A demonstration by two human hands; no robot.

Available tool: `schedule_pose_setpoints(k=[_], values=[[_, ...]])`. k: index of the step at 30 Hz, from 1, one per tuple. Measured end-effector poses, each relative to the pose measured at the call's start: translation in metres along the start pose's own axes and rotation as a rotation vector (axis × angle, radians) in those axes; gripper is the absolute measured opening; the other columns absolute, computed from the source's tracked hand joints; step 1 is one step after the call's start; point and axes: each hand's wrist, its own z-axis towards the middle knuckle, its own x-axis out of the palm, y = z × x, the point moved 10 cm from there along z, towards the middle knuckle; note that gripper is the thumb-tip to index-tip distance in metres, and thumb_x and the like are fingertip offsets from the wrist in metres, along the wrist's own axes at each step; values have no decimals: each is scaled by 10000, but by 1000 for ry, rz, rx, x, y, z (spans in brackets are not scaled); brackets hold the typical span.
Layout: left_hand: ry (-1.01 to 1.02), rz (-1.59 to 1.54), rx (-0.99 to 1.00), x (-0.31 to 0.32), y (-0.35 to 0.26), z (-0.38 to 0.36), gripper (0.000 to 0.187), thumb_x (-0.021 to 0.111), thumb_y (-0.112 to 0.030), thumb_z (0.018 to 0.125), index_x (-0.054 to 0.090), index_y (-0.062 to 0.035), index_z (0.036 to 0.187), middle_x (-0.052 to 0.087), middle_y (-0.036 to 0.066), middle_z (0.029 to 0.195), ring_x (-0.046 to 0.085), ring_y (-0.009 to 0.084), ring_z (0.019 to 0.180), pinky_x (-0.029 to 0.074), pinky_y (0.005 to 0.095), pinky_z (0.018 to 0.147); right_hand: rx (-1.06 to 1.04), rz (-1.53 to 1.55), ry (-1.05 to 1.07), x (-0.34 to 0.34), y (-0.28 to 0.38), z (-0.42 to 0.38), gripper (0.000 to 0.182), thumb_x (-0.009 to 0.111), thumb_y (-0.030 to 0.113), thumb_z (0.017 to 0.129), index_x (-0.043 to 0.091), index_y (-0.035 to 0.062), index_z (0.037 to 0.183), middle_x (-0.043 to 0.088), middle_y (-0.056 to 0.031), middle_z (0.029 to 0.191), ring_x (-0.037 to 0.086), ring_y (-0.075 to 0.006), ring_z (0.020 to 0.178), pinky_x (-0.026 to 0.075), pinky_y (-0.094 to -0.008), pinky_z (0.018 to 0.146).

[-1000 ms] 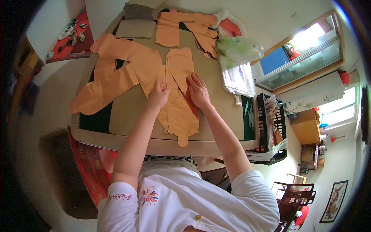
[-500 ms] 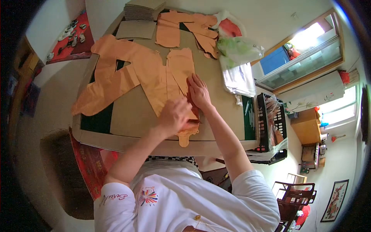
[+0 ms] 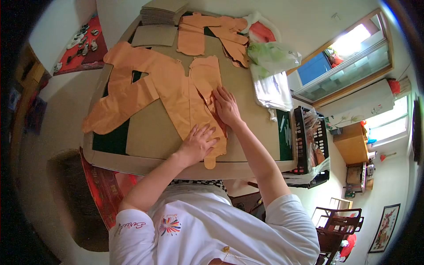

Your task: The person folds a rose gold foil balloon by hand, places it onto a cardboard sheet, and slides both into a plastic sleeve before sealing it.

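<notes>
A long orange cut-out piece of fabric (image 3: 204,88) lies on the brown-covered table (image 3: 150,132), its rounded tip hanging over the near edge. My left hand (image 3: 199,142) lies flat with fingers spread on the near end of the piece. My right hand (image 3: 225,106) presses flat on its right edge, where a darker red layer shows underneath. A larger orange piece (image 3: 141,84) overlaps it on the left.
More orange pieces (image 3: 216,31) and a stack of brown card (image 3: 161,15) sit at the far end. Plastic bags (image 3: 271,66) lie at the right, with a black crate (image 3: 309,141) beside the table. A chair (image 3: 335,225) stands at the lower right.
My left hand moved from the upper middle of the piece down to its near end and now lies flat there. My right hand stayed in place.
</notes>
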Motion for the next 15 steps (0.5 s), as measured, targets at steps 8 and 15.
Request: schedule_pose_setpoints(k=[8, 15], values=[[-296, -93, 7, -23, 6, 32, 343, 610, -193, 835, 592, -66, 1153, 435, 159, 1374, 379, 329, 1294, 297, 474, 1077, 21, 17, 11, 0, 0, 0, 401, 469, 183, 927, 498, 86, 1316, 437, -158, 1402, 352, -328, 1336, 272, -487, 1087], [-79, -3, 19, 7, 5, 30, 377, 608, -210, 829, 575, -75, 1180, 447, 143, 1366, 375, 314, 1298, 295, 486, 1075, 6, 34, 4, -2, 1, 0, 393, 465, 188, 924, 503, 63, 1295, 457, -169, 1381, 375, -334, 1320, 286, -484, 1077]])
